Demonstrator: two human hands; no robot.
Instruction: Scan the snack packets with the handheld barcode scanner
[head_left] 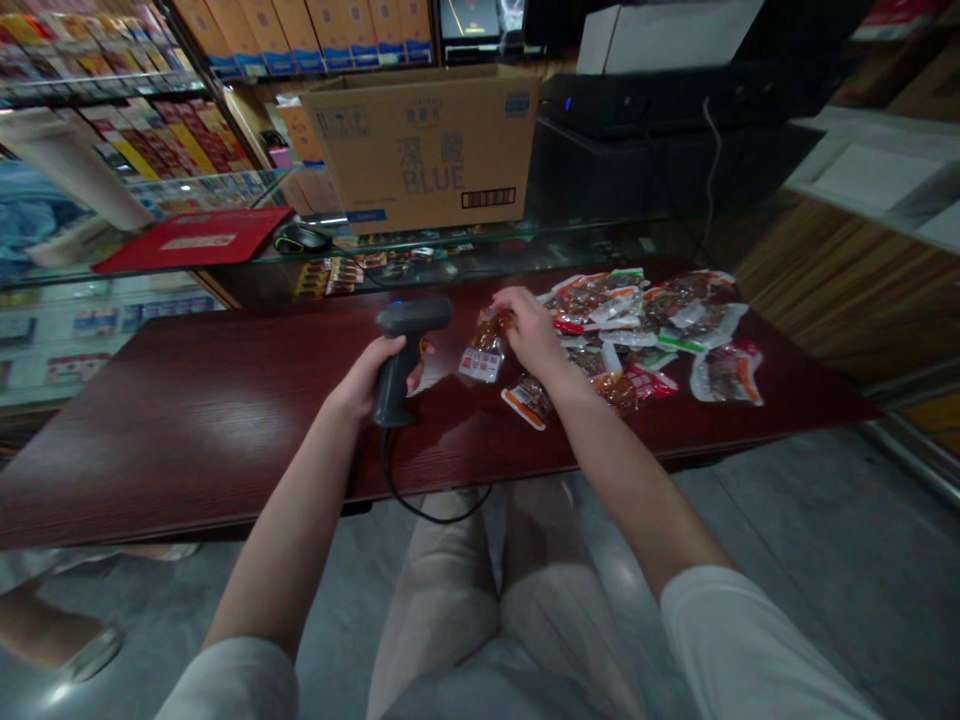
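Observation:
My left hand (373, 378) is wrapped round the grip of a dark barcode scanner (405, 345), which stands upright over the dark red table (187, 420); its black cable (420, 500) drops off the front edge. My right hand (529, 330) is closed on a small clear snack packet (486, 350) with a white label, held just right of the scanner head. A pile of several similar snack packets (645, 325) lies on the table right of that hand.
A cardboard box (424, 150) printed BLUE stands on the glass counter behind the table, with a computer mouse (300, 238) and red mat (199, 238) to its left. Shelves of goods fill the left. My knees sit under the table edge.

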